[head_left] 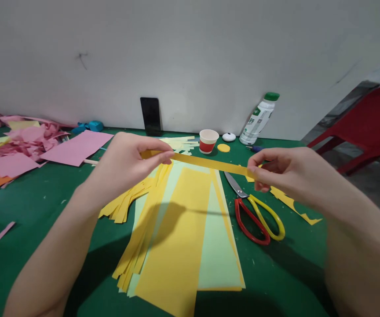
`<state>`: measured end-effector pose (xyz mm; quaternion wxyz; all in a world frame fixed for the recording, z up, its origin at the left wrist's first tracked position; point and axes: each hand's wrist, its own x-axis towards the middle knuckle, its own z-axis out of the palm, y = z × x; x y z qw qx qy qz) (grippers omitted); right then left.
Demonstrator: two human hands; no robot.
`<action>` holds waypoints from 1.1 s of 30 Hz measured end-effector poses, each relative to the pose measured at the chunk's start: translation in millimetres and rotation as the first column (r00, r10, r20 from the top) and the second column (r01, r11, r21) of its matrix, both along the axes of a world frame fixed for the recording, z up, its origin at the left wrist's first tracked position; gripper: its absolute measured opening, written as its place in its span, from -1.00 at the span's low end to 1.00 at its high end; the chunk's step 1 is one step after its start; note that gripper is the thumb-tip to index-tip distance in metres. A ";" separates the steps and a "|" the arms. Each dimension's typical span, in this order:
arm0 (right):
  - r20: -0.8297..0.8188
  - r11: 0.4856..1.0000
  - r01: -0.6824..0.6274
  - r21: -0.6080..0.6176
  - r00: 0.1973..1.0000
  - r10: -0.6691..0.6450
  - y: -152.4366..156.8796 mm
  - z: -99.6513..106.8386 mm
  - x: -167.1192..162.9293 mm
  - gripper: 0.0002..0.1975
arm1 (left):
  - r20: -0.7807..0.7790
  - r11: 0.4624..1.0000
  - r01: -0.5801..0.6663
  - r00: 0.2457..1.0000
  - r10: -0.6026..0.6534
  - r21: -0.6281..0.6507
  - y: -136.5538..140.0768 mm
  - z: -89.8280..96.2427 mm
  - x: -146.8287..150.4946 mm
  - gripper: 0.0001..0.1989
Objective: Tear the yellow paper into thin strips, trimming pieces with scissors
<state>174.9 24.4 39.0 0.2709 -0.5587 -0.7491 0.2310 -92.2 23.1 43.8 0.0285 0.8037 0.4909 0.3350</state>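
Note:
A narrow yellow paper strip [210, 163] is stretched between my two hands above the table. My left hand [133, 160] pinches its left end, and my right hand [279, 169] pinches the other end between thumb and fingers. Beneath it lie a wide yellow paper sheet [177, 229] and pale green paper [218, 246]. A bundle of cut yellow strips [137, 251] rests along the left side of these sheets, with more short yellow strips [124, 204] further left. Scissors [242, 193] with one red and one yellow handle lie slightly open below my right hand.
Against the wall lean a black phone [151, 116] and a bottle [258, 121] with a green cap. Between them stand a paper cup [208, 141] and a white oval case [228, 137]. Pink paper [78, 147] and scraps cover the left side. A red chair [368, 119] stands at right.

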 end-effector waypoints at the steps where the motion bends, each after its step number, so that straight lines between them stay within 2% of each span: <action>1: 0.020 1.000 0.007 0.002 1.000 -0.007 0.2 1.0 3.5 -0.87 | -0.019 1.000 -0.023 1.000 0.023 -0.001 0.4 0.7 -3.5 -0.80; 4: 0.079 0.999 -0.012 0.036 0.997 0.009 -1.3 2.4 7.5 -0.84 | -0.122 0.997 -0.069 0.990 0.073 0.034 -0.9 1.1 -4.9 -0.78; 6: 0.108 0.993 -0.085 0.080 0.991 0.076 -4.3 1.6 3.0 -0.83 | -0.179 0.995 -0.054 0.981 0.067 0.080 -4.0 -1.8 3.9 -0.69; 7: 0.115 0.987 -0.126 0.103 0.987 0.114 -6.2 0.7 -1.2 -0.84 | -0.185 0.996 -0.011 0.982 0.026 0.084 -5.9 -4.7 10.8 -0.64; 10: 0.134 0.960 -0.241 0.143 0.966 0.223 -12.1 -2.8 -17.4 -0.88 | -0.136 0.970 0.244 0.962 -0.238 0.025 -10.2 -17.9 35.0 -0.68; 12: 0.145 0.947 -0.286 0.146 0.953 0.265 -15.1 -4.9 -27.4 -0.88 | -0.143 0.941 0.337 0.932 -0.332 0.011 -10.9 -27.5 48.3 -0.74; 15: 0.133 0.940 -0.303 0.157 0.950 0.284 -16.4 -6.7 -35.3 -0.88 | -0.162 0.921 0.384 0.915 -0.370 0.067 -9.1 -36.1 57.6 -0.68; 19: 0.089 0.963 -0.235 0.134 0.970 0.224 -11.8 -6.7 -30.0 -0.89 | -0.160 0.931 0.346 0.932 -0.326 0.120 -5.4 -33.6 52.9 -0.71; 23: 0.100 0.987 -0.146 0.060 0.985 0.139 -5.9 -5.6 -13.8 -0.85 | -0.149 0.951 0.296 0.948 -0.281 0.088 -3.5 -23.0 41.9 -0.75; 28: 0.145 0.994 -0.106 0.030 0.984 0.101 -4.8 -3.2 6.1 -0.82 | -0.122 0.967 0.249 0.963 -0.242 0.053 -2.8 -12.7 31.1 -0.74; 31: 0.200 0.999 -0.031 0.017 0.980 0.027 -3.7 -0.4 16.5 -0.83 | -0.114 0.974 0.222 0.970 -0.216 0.046 -2.5 -9.6 26.4 -0.75; 33: 0.279 0.996 0.055 0.072 0.957 -0.073 -1.9 2.7 21.5 -0.82 | -0.123 0.980 0.194 0.975 -0.186 0.053 -2.5 -8.1 24.3 -0.76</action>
